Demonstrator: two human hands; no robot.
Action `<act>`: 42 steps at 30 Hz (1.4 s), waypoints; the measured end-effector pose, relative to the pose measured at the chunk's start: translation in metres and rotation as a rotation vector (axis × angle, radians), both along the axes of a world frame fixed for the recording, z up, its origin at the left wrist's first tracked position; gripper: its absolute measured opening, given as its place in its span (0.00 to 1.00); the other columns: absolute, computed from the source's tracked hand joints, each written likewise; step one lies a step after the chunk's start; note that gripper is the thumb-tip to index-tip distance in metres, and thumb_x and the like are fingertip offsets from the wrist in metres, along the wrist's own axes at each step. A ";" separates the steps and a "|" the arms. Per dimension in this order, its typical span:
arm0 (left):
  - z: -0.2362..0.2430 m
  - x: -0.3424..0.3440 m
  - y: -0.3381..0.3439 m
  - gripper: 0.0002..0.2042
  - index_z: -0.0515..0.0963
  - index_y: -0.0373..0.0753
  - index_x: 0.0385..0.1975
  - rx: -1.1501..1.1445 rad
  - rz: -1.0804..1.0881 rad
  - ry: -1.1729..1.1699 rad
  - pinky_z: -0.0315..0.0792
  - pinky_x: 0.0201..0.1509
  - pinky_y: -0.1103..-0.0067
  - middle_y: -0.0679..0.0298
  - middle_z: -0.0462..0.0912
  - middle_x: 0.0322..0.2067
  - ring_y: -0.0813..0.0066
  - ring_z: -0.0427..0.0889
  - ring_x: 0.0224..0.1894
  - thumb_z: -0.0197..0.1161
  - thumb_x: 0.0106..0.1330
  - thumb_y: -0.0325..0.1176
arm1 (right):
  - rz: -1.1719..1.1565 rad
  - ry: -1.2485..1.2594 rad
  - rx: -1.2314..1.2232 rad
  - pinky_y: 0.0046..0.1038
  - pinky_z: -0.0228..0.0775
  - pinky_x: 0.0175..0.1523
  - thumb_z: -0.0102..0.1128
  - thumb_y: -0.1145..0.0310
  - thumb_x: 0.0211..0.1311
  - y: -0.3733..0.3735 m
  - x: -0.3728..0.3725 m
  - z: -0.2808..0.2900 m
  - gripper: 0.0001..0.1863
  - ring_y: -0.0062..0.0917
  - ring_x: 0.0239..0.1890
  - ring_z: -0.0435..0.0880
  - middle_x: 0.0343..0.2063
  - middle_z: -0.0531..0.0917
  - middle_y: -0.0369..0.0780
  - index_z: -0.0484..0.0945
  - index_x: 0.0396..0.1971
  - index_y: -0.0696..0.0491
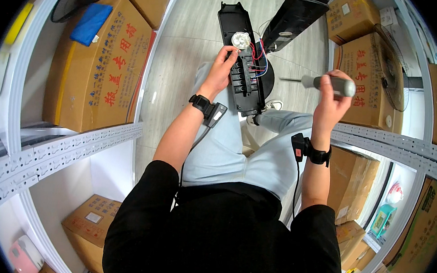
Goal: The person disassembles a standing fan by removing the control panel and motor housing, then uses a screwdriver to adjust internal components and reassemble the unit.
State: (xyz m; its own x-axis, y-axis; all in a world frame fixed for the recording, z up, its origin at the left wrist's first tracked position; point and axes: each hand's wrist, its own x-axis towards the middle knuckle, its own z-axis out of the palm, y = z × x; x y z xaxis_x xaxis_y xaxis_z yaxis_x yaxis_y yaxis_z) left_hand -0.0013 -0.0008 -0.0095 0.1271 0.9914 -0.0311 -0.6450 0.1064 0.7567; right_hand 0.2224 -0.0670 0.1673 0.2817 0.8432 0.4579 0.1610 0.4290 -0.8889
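Screwdriver [342, 87] being gripped in the right hand [330, 103], to the right of the black panel [233, 19] and apart from it. Left hand [218, 75] being held at the panel's left edge, beside the white disc [241, 40]; whether anything is being pinched cannot be told. Coloured wires [255, 57] being strung along the panel's right side.

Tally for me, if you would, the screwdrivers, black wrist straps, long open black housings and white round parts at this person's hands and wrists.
Screwdriver, in the right hand: 1
Black wrist straps, one on each wrist: 2
Long open black housing: 1
White round part, by the left hand: 1
Total: 5
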 end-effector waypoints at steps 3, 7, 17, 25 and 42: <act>0.001 0.000 0.000 0.07 0.71 0.42 0.44 0.011 -0.004 0.012 0.72 0.50 0.81 0.71 0.73 0.41 0.83 0.72 0.45 0.53 0.74 0.37 | 0.145 -0.357 -0.005 0.23 0.72 0.40 0.64 0.77 0.53 -0.002 -0.011 -0.003 0.11 0.18 0.35 0.78 0.34 0.79 0.36 0.75 0.37 0.55; 0.001 0.002 -0.001 0.08 0.71 0.42 0.44 -0.002 -0.014 0.024 0.71 0.50 0.81 0.71 0.74 0.41 0.84 0.72 0.45 0.53 0.74 0.39 | 0.250 -0.600 -0.153 0.33 0.74 0.42 0.63 0.73 0.47 0.003 -0.044 -0.032 0.17 0.40 0.36 0.81 0.34 0.80 0.44 0.75 0.40 0.54; 0.005 0.002 -0.002 0.08 0.74 0.39 0.45 -0.033 -0.031 0.051 0.67 0.54 0.80 0.71 0.77 0.43 0.82 0.73 0.47 0.53 0.74 0.35 | 0.326 -0.884 -0.283 0.42 0.75 0.42 0.62 0.67 0.51 0.067 -0.090 -0.059 0.14 0.47 0.37 0.82 0.33 0.83 0.50 0.78 0.39 0.54; 0.004 -0.002 -0.001 0.07 0.73 0.41 0.45 -0.073 -0.088 -0.110 0.69 0.53 0.82 0.70 0.76 0.43 0.83 0.74 0.47 0.51 0.74 0.34 | 0.400 -0.923 -0.296 0.39 0.73 0.35 0.65 0.65 0.52 0.086 -0.085 -0.056 0.13 0.48 0.30 0.81 0.24 0.81 0.51 0.78 0.32 0.58; 0.005 -0.006 0.002 0.16 0.65 0.43 0.58 0.001 -0.093 0.021 0.72 0.56 0.76 0.64 0.72 0.51 0.73 0.75 0.52 0.52 0.71 0.27 | 0.132 -0.779 -0.287 0.40 0.75 0.42 0.65 0.64 0.48 0.147 -0.096 -0.057 0.18 0.48 0.36 0.83 0.29 0.83 0.53 0.79 0.39 0.56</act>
State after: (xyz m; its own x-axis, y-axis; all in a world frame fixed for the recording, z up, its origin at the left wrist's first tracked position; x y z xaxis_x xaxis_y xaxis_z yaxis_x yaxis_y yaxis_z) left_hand -0.0072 0.0007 -0.0045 0.2175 0.9755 -0.0335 -0.6166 0.1639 0.7700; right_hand 0.1265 0.0805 0.1106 -0.1348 0.9605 0.2436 0.7381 0.2613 -0.6220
